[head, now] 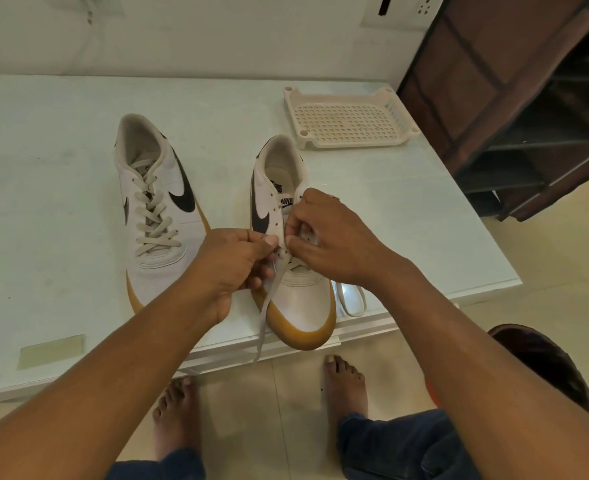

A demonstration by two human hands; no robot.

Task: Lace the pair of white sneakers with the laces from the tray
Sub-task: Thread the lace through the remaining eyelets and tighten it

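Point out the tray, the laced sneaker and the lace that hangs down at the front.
tray point(355, 143), head view, on its near rim.
laced sneaker point(158, 268), head view, on its white toe cap.
lace point(263, 323), head view, on its free dangling stretch.

white wall point(217, 36), tiled floor point(546, 244), dark shelf point(515, 109).

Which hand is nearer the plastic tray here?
Right. The right hand pinches the lace at the unfinished sneaker's eyelets, on the side toward the tray. The left hand pinches the lace on the sneaker's other side, farther from the tray.
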